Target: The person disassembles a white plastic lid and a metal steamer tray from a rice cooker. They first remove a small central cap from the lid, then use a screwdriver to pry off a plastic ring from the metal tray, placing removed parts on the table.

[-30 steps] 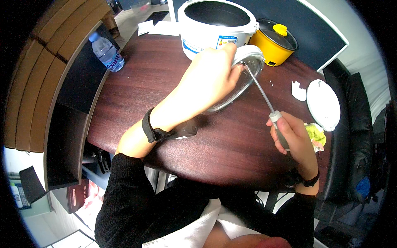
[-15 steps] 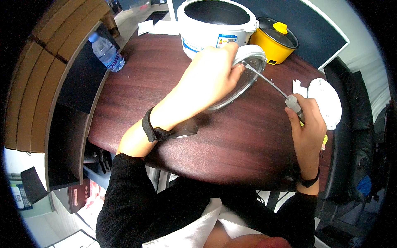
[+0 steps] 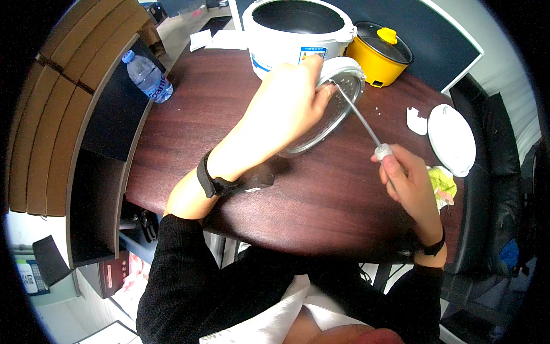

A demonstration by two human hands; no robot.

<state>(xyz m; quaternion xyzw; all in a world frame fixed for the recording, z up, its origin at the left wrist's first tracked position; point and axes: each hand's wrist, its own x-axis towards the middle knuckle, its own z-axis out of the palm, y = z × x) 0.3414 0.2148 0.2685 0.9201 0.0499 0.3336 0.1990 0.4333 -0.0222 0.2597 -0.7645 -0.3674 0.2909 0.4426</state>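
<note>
A round lid [image 3: 327, 121] with a white edge and a perforated metal inner face is tilted up above the table, and my left hand [image 3: 286, 103] is closed on its upper part. My right hand [image 3: 407, 178] grips the light grey handle of a screwdriver [image 3: 362, 117]. Its long metal shaft slants up and left to the lid's inner face, ending close to my left fingertips. Whether the tip sits in a screw is too small to tell. Behind the lid stands a white rice cooker [image 3: 266, 54] with no lid over its dark pot.
To the cooker's right is a yellow electric pot [image 3: 378, 66] with a glass lid. At the table's right lie a white oval cover [image 3: 452, 140], a small white plastic piece [image 3: 417, 123] and a crumpled green-and-white item [image 3: 443, 182]. A water bottle [image 3: 148, 77] stands left; white papers [image 3: 229, 39] lie at the back.
My right hand has moved left and toward me, so the screwdriver stands at a steeper slant. The lid in my left hand has shifted slightly left.
</note>
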